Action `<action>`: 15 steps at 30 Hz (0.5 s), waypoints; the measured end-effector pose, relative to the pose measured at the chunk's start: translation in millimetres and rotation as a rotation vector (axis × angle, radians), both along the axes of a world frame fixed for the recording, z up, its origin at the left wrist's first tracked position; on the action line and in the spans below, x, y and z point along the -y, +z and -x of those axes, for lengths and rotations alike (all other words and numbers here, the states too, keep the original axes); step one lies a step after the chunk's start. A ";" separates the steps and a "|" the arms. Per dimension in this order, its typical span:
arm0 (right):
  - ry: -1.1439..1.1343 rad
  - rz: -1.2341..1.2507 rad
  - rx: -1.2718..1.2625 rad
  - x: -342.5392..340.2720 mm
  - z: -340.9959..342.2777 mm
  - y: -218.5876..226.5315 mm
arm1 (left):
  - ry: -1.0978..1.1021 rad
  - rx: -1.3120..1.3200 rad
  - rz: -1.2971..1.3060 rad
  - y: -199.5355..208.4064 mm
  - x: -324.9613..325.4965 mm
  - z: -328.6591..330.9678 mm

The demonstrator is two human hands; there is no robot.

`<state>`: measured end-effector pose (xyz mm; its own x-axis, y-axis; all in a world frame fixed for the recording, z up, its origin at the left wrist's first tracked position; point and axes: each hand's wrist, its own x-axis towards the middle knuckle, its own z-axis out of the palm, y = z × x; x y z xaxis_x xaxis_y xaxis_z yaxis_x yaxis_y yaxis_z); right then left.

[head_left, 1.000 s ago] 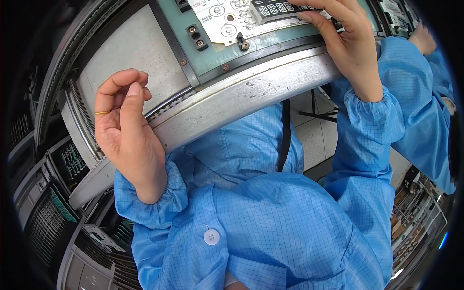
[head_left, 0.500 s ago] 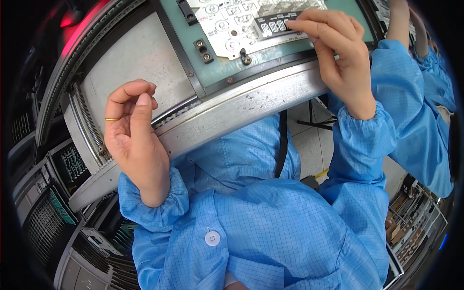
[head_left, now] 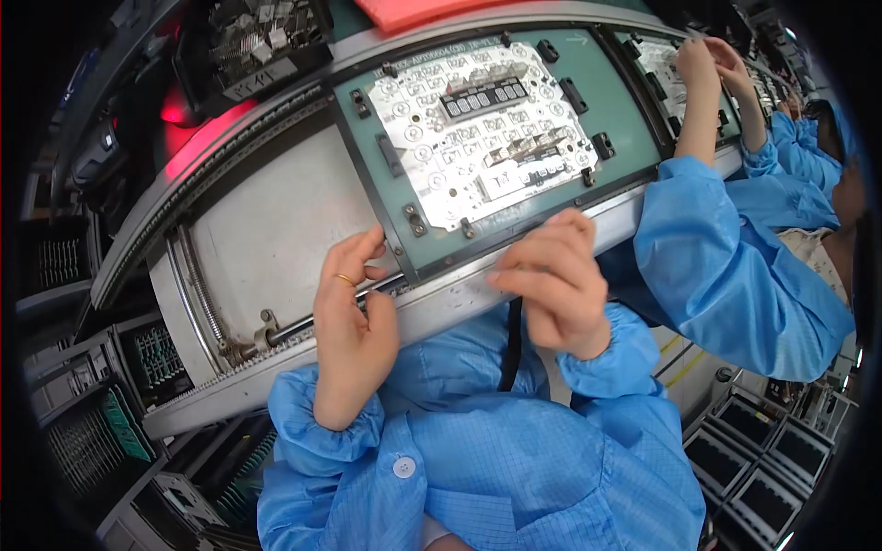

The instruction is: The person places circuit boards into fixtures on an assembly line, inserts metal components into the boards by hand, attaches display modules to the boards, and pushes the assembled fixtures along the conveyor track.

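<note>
A white circuit board (head_left: 432,138) lies on a green carrier plate (head_left: 606,101), framed by several black holders. Upright on its upper part sits a dark digit display (head_left: 484,99); a second display (head_left: 528,173) catches glare lower on the board. My left hand (head_left: 356,326) is open beside the carrier's lower left corner, fingers bent and apart from the thumb, with nothing visible in them. Over the metal front rail (head_left: 450,303), below the board, my right hand (head_left: 562,289) hangs with loosely curled fingers, also showing nothing held.
A co-worker's hands (head_left: 712,69) work over another board at the upper right. A black bin of small parts (head_left: 262,41) and a red-pink tray (head_left: 441,11) stand behind the line. Racks of boards (head_left: 96,427) are at lower left.
My right hand has left the display and come down and left to the front rail. My left hand has moved right. The view has shifted, bringing the whole board into sight.
</note>
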<state>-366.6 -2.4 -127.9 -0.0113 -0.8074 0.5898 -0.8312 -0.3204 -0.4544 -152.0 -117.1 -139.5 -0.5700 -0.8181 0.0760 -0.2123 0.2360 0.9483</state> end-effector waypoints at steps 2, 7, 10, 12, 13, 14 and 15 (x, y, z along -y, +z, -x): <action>0.017 -0.009 0.055 1.1 -5.7 -6.4 | -0.038 0.003 -0.036 2.7 -0.8 6.7; -0.023 -0.039 0.130 7.9 -4.2 -2.7 | -0.084 0.027 -0.147 8.2 0.6 17.1; -0.140 -0.024 0.111 12.0 4.7 -0.8 | -0.096 0.047 -0.149 12.6 2.0 20.7; -0.224 -0.011 0.094 14.8 11.8 1.0 | -0.103 0.043 -0.114 11.5 3.0 20.5; -0.372 -0.030 0.020 17.6 15.6 3.3 | -0.103 0.041 -0.074 11.2 4.2 19.8; -0.519 -0.049 -0.056 19.2 19.0 5.0 | -0.102 0.041 -0.076 11.1 5.3 19.1; -0.559 -0.101 -0.089 18.1 23.0 4.8 | -0.118 0.056 -0.043 11.0 6.3 18.3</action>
